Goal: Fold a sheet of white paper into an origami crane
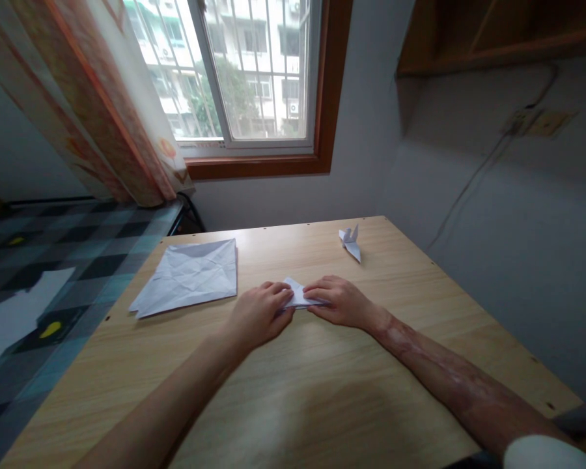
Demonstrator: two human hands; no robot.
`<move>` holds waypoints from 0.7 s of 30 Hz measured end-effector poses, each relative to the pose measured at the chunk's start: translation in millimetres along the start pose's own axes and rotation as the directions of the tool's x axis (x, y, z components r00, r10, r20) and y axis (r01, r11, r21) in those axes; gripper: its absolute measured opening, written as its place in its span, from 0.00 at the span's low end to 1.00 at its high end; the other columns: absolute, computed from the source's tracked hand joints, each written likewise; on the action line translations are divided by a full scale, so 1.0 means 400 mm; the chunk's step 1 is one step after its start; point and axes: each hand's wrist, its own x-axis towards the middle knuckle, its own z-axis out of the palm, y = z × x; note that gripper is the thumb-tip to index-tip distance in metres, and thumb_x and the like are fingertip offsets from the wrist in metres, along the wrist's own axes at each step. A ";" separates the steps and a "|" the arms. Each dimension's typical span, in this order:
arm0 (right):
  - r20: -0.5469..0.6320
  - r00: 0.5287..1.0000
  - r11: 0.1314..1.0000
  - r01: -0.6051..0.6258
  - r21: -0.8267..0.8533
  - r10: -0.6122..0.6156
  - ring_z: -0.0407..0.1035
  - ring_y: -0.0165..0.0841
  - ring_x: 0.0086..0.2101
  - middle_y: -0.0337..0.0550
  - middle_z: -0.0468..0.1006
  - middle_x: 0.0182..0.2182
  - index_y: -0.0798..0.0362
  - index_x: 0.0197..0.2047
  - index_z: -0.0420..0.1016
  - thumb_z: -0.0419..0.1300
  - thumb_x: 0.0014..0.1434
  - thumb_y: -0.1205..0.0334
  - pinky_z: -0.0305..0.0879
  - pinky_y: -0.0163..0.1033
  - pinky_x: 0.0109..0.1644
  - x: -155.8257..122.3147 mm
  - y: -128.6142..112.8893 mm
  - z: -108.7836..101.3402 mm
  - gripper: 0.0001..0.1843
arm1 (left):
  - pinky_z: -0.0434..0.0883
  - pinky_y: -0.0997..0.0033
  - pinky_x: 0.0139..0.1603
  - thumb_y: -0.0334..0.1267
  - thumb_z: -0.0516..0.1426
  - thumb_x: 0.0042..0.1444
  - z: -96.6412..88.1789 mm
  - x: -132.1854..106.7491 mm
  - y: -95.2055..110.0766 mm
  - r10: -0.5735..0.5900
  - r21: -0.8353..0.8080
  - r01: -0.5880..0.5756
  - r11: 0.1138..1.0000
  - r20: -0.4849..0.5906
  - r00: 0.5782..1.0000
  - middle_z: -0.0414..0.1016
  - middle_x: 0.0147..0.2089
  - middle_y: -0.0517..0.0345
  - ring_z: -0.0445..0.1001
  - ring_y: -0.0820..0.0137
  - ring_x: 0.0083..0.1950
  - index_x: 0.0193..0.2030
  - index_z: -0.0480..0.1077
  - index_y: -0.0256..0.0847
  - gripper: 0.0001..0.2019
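A small folded piece of white paper [297,294] lies on the wooden table [322,391] near its middle. My left hand [260,311] rests on the paper's left side, fingers curled and pressing it down. From the right, my right hand [339,301] presses the paper's right edge with bent fingers. Most of the paper is hidden under both hands.
A stack of creased white sheets [190,277] lies at the table's left. A small finished folded paper figure [351,242] stands at the far right. A bed with a checked cover [53,273] is on the left, with the window [239,71] and a curtain [102,98] behind.
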 end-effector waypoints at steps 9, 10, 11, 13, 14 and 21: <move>-0.067 0.996 0.993 -0.049 0.110 0.056 0.81 0.43 0.52 0.46 0.87 0.54 0.43 0.54 0.83 0.66 0.70 0.64 0.77 0.52 0.60 0.005 -0.001 0.002 0.12 | 0.77 0.56 0.44 0.33 0.62 0.64 -0.001 0.040 0.036 -0.192 0.168 0.182 0.969 0.047 0.980 0.81 0.52 0.44 0.81 0.50 0.52 0.49 0.78 0.43 0.09; -0.074 0.994 0.991 -0.066 0.117 0.075 0.81 0.44 0.52 0.47 0.87 0.54 0.44 0.55 0.83 0.66 0.69 0.64 0.76 0.52 0.61 0.006 0.000 0.004 0.12 | 0.76 0.58 0.43 0.31 0.61 0.63 -0.001 0.047 0.035 -0.206 0.179 0.193 0.965 0.055 0.977 0.81 0.51 0.45 0.82 0.50 0.52 0.50 0.78 0.43 0.10; -0.085 0.990 0.987 -0.097 0.129 0.109 0.80 0.44 0.53 0.48 0.86 0.54 0.45 0.56 0.82 0.68 0.68 0.64 0.76 0.53 0.61 0.008 0.001 0.006 0.14 | 0.76 0.59 0.43 0.30 0.61 0.64 -0.002 0.053 0.034 -0.220 0.180 0.207 0.962 0.056 0.974 0.81 0.51 0.45 0.82 0.51 0.51 0.50 0.78 0.43 0.10; -0.130 0.965 0.961 -0.201 0.192 0.227 0.80 0.45 0.54 0.50 0.85 0.55 0.46 0.61 0.79 0.71 0.65 0.60 0.77 0.53 0.62 0.012 0.006 0.014 0.21 | 0.74 0.62 0.41 0.31 0.59 0.66 -0.004 0.061 0.030 -0.256 0.158 0.247 0.956 0.036 0.966 0.80 0.49 0.46 0.82 0.54 0.48 0.50 0.77 0.43 0.09; -0.154 0.940 0.934 -0.261 0.246 0.303 0.80 0.44 0.54 0.51 0.84 0.56 0.47 0.64 0.76 0.73 0.64 0.58 0.77 0.52 0.62 0.014 0.008 0.020 0.27 | 0.73 0.62 0.40 0.32 0.58 0.68 -0.004 0.064 0.029 -0.277 0.141 0.272 0.952 0.018 0.961 0.80 0.49 0.47 0.82 0.56 0.46 0.50 0.77 0.43 0.08; -0.101 0.757 0.637 -0.461 0.618 0.646 0.81 0.43 0.55 0.52 0.83 0.56 0.47 0.65 0.70 0.78 0.58 0.44 0.80 0.51 0.61 0.045 0.010 0.075 0.39 | 0.71 0.64 0.40 0.37 0.54 0.73 0.014 0.069 0.032 -0.382 -0.013 0.385 0.923 -0.156 0.911 0.82 0.53 0.48 0.83 0.59 0.42 0.54 0.75 0.43 0.10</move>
